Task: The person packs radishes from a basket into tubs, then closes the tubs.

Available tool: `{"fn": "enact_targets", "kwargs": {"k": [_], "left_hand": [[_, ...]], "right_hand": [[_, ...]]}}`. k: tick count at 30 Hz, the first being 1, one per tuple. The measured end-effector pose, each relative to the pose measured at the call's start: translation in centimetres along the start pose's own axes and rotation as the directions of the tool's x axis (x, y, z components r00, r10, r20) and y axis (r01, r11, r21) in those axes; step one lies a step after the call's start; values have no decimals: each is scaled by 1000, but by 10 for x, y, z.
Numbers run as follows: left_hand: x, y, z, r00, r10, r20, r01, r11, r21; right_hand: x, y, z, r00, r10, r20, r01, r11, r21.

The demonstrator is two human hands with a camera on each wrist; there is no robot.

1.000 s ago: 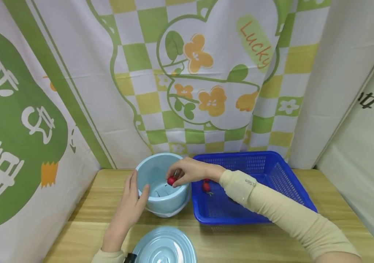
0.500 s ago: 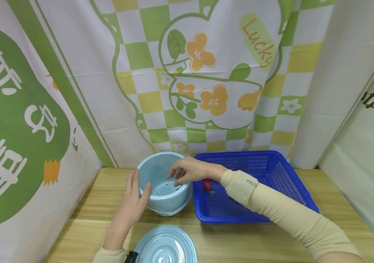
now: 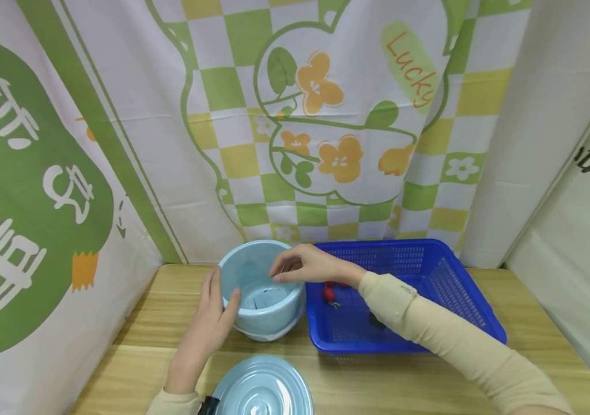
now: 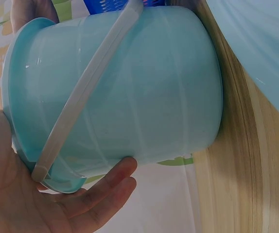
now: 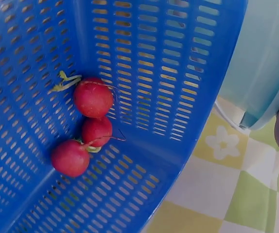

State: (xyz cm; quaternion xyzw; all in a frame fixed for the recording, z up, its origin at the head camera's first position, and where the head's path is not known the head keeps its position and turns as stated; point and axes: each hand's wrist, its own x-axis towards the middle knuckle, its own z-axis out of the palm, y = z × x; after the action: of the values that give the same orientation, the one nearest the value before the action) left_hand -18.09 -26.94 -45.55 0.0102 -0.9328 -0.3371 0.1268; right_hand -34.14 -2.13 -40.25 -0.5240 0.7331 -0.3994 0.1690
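A light blue bucket (image 3: 269, 323) with a pale handle (image 4: 81, 92) stands on the table. My left hand (image 3: 211, 320) holds it at its left side, thumb at the near rim and fingers along the outer wall. Over the bucket's right rim is my right hand (image 3: 307, 265), its fingers loosely bent with nothing between them. Thin dark marks show on the bucket's floor; part of the inside is hidden. Beside it, a blue perforated basket (image 3: 404, 347) holds red radishes; three, including one radish (image 5: 94, 98) with a short stem, lie clustered in its corner.
A round light blue lid (image 3: 261, 389) lies on the wooden table (image 3: 378, 383) in front of the bucket. A printed cloth (image 3: 347, 115) hangs right behind the bucket and basket, with more cloth at both sides.
My right hand let go of a radish over the bucket, and the radish dropped out of sight. The hand has since risen slightly and shifted right. My left hand stays on the bucket.
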Motion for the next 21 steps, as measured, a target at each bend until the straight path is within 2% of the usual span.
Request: {"fn": "enact_targets", "kwargs": {"k": [7,11,16,21], "left_hand": [[2,0,1,1000,6,1,-6,1000,-11],[1,-1,2,1000,3,6,-3,1000,-13],[1,-1,2,1000,6,4,-6,1000,-15],[1,-1,1,1000,7,2,-7,1000,-9]], "right_hand": [[-6,1,-2,1000,7,-28,-5,996,94],[-14,6,-5,996,24,-87,-8,983,183],[-31,20,-16,979,63,-194,-7,961,278],[-52,34,-24,962,131,-239,-63,960,273]]}}
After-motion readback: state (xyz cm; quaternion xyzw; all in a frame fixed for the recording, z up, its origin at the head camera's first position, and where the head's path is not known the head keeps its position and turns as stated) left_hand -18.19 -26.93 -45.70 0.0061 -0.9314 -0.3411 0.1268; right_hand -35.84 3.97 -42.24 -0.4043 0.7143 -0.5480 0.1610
